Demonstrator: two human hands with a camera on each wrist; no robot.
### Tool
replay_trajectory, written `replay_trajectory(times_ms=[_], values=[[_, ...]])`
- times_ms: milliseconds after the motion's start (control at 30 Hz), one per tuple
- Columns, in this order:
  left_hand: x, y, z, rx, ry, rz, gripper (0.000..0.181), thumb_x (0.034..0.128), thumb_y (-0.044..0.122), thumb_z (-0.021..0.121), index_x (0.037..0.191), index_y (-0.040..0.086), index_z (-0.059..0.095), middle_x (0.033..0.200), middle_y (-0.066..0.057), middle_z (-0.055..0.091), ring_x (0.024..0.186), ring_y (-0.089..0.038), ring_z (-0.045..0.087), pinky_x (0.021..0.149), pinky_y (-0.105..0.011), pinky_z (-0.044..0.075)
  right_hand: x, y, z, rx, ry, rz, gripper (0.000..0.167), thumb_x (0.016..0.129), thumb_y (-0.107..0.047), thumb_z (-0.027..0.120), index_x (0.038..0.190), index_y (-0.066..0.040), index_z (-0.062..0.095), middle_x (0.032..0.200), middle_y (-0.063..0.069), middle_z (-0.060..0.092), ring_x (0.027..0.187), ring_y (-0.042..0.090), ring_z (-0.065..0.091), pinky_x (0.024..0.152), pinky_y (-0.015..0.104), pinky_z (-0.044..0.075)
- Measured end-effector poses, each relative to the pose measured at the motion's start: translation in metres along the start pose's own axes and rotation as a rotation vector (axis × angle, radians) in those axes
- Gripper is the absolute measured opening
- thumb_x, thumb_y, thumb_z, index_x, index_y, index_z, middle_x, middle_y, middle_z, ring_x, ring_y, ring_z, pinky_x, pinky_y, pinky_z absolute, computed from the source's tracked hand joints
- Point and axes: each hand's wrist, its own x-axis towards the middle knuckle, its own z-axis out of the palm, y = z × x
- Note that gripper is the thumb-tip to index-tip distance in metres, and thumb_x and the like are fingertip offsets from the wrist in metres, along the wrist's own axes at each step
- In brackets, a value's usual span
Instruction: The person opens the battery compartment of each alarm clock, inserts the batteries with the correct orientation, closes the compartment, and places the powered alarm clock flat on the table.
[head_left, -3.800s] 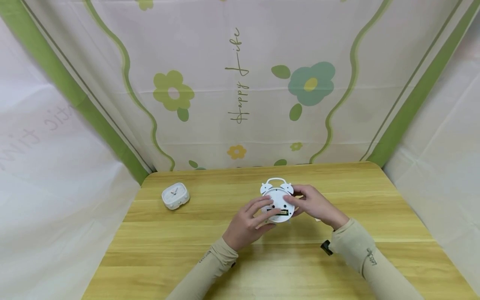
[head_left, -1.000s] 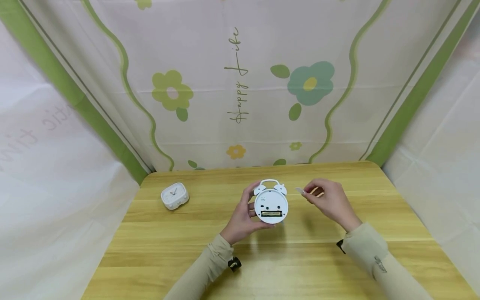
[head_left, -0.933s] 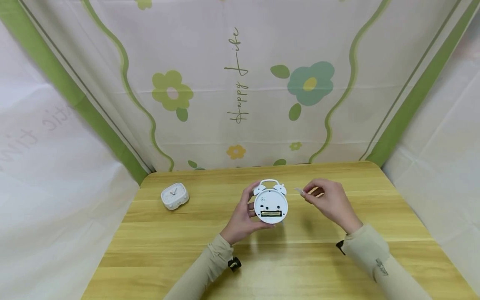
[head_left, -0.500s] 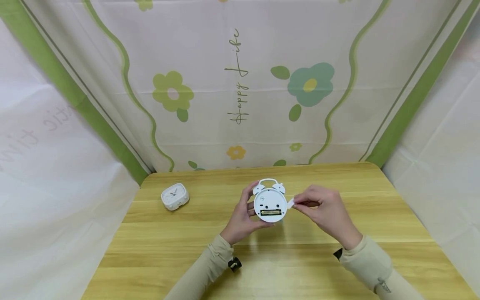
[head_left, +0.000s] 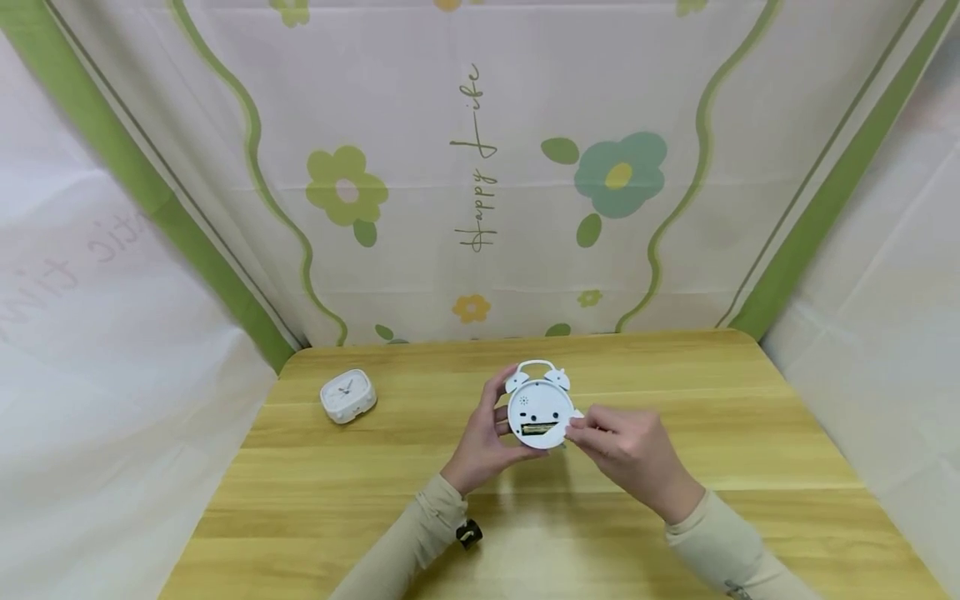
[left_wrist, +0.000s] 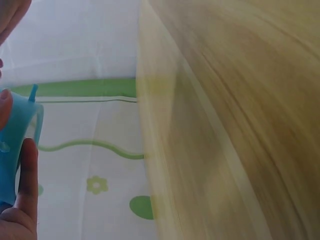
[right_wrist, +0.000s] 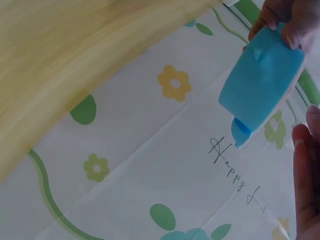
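A twin-bell alarm clock (head_left: 542, 397), white at the back, stands upright in my left hand (head_left: 480, 450), its back towards me. Its sides look light blue in the wrist views. Fingers lie behind its left edge and the thumb under its base. Low on its back, the battery compartment is uncovered, with a gold-and-black battery (head_left: 534, 429) lying inside. My right hand (head_left: 628, 450) pinches a small white battery cover (head_left: 556, 435) at the right end of that compartment, partly over the battery. In the right wrist view, the clock's blue side (right_wrist: 262, 77) faces the camera.
A second, rounded-square white clock (head_left: 348, 396) lies face up at the table's back left. The wooden table (head_left: 337, 500) ends at a printed curtain (head_left: 420, 250) behind, with white cloth (head_left: 112, 333) hanging along the left and right sides.
Both hands were on the clock at first; later the right hand held the cover apart, to the right. It has since moved left and down, bringing the cover onto the compartment's right end.
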Motion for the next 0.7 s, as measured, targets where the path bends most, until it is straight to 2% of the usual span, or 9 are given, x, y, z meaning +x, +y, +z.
replay_trajectory(times_ms=[133,300,400,500,600,667,700], values=[[-0.002,-0.001,0.002,0.008,-0.006,0.020,0.121,0.0728,-0.007,0.090,0.163,0.033,0.020,0.155,-0.013,0.039,0.127,-0.035,0.064,0.097,-0.037,0.062,-0.002,-0.007,0.006,-0.074,-0.022,-0.053,0.038,0.108,-0.014,0.054,0.081,-0.012,0.080,0.073,-0.002,0.063,0.052,0.005,0.049,0.044,0.016,0.043],[-0.001,-0.001,0.002,0.021,-0.010,0.047,0.121,0.0731,-0.008,0.089,0.163,0.032,0.019,0.153,-0.015,0.040,0.125,-0.036,0.065,0.096,-0.036,0.062,0.000,-0.010,0.012,-0.119,-0.016,-0.092,0.036,0.107,-0.008,0.052,0.081,-0.010,0.078,0.071,-0.002,0.059,0.052,0.006,0.045,0.043,0.018,0.041],[-0.001,0.000,0.002,0.040,-0.011,0.054,0.122,0.0730,-0.008,0.089,0.163,0.033,0.019,0.151,-0.015,0.043,0.123,-0.035,0.066,0.096,-0.036,0.062,0.000,-0.013,0.015,-0.138,-0.025,-0.085,0.037,0.107,-0.007,0.050,0.081,-0.009,0.077,0.071,-0.002,0.057,0.052,0.006,0.044,0.042,0.018,0.039],[-0.001,0.000,0.003,0.073,-0.009,0.067,0.121,0.0734,-0.007,0.089,0.163,0.033,0.019,0.148,-0.015,0.045,0.121,-0.034,0.067,0.095,-0.035,0.062,-0.001,-0.016,0.016,-0.141,-0.067,-0.040,0.038,0.109,-0.009,0.048,0.083,-0.009,0.076,0.072,-0.002,0.057,0.053,0.006,0.045,0.043,0.017,0.039],[-0.002,0.001,0.004,0.096,-0.009,0.086,0.120,0.0741,-0.006,0.090,0.164,0.031,0.019,0.148,-0.015,0.046,0.121,-0.034,0.068,0.095,-0.034,0.062,-0.001,-0.018,0.016,-0.116,-0.117,0.025,0.025,0.101,-0.003,0.059,0.083,-0.011,0.075,0.072,-0.003,0.056,0.054,0.005,0.045,0.044,0.015,0.038],[-0.003,0.002,0.004,0.103,-0.011,0.099,0.119,0.0744,-0.006,0.089,0.164,0.029,0.019,0.148,-0.016,0.046,0.120,-0.034,0.067,0.096,-0.034,0.062,-0.001,-0.019,0.017,-0.093,-0.137,0.062,0.017,0.090,0.003,0.070,0.082,-0.012,0.074,0.072,-0.004,0.056,0.054,0.004,0.045,0.044,0.014,0.037],[-0.003,0.002,0.004,0.104,-0.009,0.102,0.119,0.0744,-0.006,0.089,0.164,0.028,0.019,0.147,-0.017,0.046,0.120,-0.035,0.067,0.096,-0.034,0.062,-0.002,-0.020,0.017,-0.087,-0.146,0.078,0.018,0.083,0.005,0.075,0.082,-0.013,0.073,0.072,-0.005,0.055,0.055,0.004,0.045,0.045,0.014,0.037]])
